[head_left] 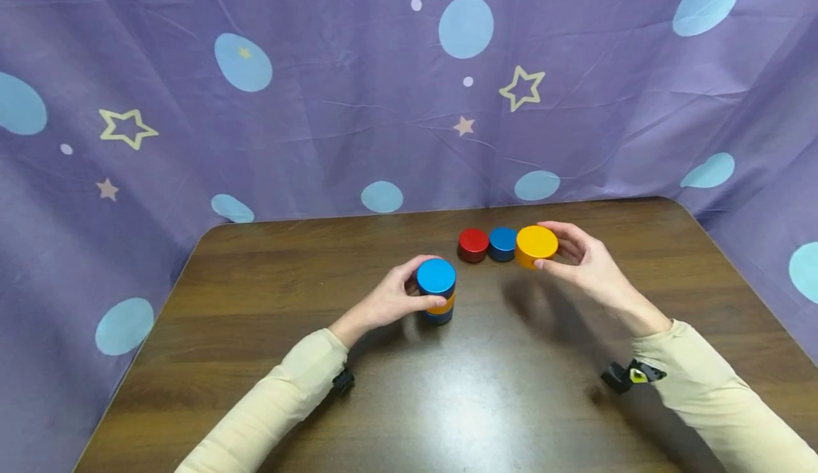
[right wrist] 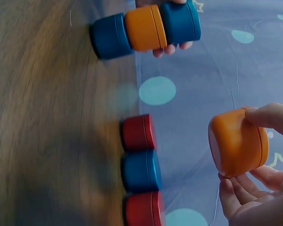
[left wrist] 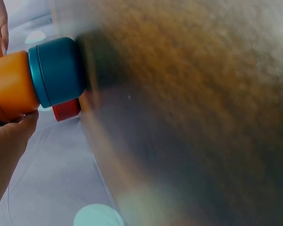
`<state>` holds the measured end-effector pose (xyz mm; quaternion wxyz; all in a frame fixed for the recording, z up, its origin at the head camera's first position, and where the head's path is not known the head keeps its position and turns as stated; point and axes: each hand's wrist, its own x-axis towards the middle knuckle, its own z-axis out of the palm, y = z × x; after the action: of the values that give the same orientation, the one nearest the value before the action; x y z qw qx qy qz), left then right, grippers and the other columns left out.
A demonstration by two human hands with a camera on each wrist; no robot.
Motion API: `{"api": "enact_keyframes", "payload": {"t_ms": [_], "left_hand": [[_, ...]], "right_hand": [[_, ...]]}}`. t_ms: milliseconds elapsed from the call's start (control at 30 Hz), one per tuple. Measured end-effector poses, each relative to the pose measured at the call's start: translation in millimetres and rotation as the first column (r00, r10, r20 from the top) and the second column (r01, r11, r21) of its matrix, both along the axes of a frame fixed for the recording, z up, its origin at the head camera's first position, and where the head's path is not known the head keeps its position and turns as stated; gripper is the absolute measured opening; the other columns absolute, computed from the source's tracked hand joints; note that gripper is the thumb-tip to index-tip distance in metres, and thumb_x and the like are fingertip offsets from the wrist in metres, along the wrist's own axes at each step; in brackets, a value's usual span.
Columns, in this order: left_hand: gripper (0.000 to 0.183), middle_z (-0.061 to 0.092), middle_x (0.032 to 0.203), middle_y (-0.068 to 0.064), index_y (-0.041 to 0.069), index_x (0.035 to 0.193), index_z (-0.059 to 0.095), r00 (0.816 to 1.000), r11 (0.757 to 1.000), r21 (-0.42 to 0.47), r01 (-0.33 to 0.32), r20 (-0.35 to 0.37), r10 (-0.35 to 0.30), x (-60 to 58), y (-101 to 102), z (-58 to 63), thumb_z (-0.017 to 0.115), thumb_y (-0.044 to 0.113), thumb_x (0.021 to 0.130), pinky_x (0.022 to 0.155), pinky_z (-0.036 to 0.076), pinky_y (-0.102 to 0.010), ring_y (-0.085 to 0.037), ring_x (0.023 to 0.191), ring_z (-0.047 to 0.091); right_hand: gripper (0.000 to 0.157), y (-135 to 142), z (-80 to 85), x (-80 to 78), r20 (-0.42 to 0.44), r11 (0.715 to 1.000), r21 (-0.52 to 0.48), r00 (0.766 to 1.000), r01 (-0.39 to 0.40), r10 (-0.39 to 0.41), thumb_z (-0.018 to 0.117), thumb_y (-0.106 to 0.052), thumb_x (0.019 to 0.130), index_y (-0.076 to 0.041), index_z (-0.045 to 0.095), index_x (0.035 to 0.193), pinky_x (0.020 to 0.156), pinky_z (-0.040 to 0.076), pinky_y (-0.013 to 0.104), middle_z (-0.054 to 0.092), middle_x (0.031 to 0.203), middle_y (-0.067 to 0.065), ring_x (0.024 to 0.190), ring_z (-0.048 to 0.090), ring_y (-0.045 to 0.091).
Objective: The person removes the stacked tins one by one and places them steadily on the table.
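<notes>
Three round lidded tins stand stacked on the wooden table: a blue tin point(head_left: 437, 276) on top, an orange tin point(left wrist: 14, 84) in the middle and another blue tin point(right wrist: 111, 37) at the bottom. My left hand point(head_left: 391, 299) grips the stack's upper part, thumb in front and fingers behind. Farther right, my right hand point(head_left: 591, 267) holds a separate orange tin point(head_left: 537, 244) above the table, pinched between thumb and fingers. Beyond it lies a row of a red tin point(right wrist: 137, 133), a blue tin point(right wrist: 140, 172) and a second red tin point(right wrist: 142, 209), which the held tin hides in the head view.
The wooden table point(head_left: 268, 302) ends at a rounded back edge. Behind it hangs a purple curtain point(head_left: 332, 104) with stars and pale blue spots. Each wrist wears a small black camera, such as the right one point(head_left: 616, 378).
</notes>
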<state>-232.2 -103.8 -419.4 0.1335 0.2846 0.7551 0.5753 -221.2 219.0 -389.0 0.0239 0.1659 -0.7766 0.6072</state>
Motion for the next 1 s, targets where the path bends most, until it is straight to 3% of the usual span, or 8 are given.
{"api": "enact_keyframes", "payload": {"t_ms": [333, 667, 1000], "left_hand": [[0.059, 0.054, 0.127, -0.018, -0.002, 0.136, 0.046, 1.000, 1.000, 0.001, 0.002, 0.001, -0.002, 0.3, -2.1, 1.3, 0.074, 0.002, 0.084, 0.095, 0.047, -0.032, -0.028, 0.111, 0.056], [0.060, 0.054, 0.128, -0.018, -0.002, 0.136, 0.046, 1.000, 1.000, 0.008, 0.014, 0.020, -0.014, -0.7, 0.3, 0.9, 0.074, 0.001, 0.084, 0.096, 0.046, -0.035, -0.027, 0.112, 0.055], [0.059, 0.055, 0.127, -0.019, -0.002, 0.136, 0.046, 1.000, 1.000, 0.005, 0.002, 0.012, -0.002, -0.5, -0.5, 0.2, 0.074, 0.000, 0.083, 0.095, 0.047, -0.032, -0.028, 0.111, 0.056]], "right_hand": [[0.057, 14.9, -5.9, -7.0, 0.026, 0.998, 0.031, 0.998, 0.055, -0.056, 0.071, 0.001, 0.085, 0.004, 0.044, 0.136, 0.088, 0.045, 0.014, 0.055, 0.121, -0.001, 0.107, 0.055, 0.001], [0.059, 30.3, -18.3, -12.9, 0.018, 0.985, 0.126, 0.992, 0.121, -0.124, 0.071, 0.001, 0.085, 0.007, 0.040, 0.136, 0.088, 0.045, 0.013, 0.051, 0.125, 0.013, 0.103, 0.053, -0.004], [0.060, 43.4, -29.0, -23.1, 0.054, 0.990, 0.058, 0.990, 0.130, -0.133, 0.068, 0.005, 0.085, 0.011, 0.036, 0.135, 0.080, 0.047, 0.011, 0.052, 0.113, -0.010, 0.097, 0.055, -0.007]]}}
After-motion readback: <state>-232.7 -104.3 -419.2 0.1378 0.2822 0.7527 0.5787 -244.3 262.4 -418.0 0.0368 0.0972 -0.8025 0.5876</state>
